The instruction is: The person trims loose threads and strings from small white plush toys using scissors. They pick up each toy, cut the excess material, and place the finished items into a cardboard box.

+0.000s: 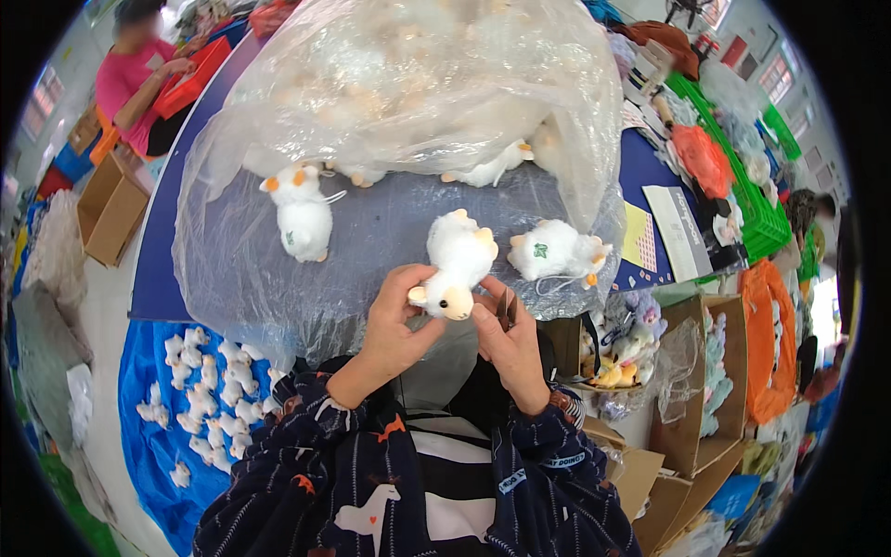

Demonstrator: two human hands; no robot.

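Over the near edge of the table I hold a small white plush animal (461,249) with cream feet, head toward me and one dark eye showing. My left hand (401,311) is closed on its head near an ear. A slim, dark metal hand tool (506,308) is tucked in the fingers of my right hand (509,343); its exact kind is hard to make out. The right fingertips touch the side of the toy's head. To the right lies a plush with a green mark (546,249), and to the left another marked plush (304,218).
A clear plastic bag (408,121) full of plush toys covers much of the blue table (172,251). Many finished-looking toys lie on a blue sheet (153,473) at left. Cardboard boxes (682,436) stand at right. Far left, a person (139,79) handles a red tray (197,79).
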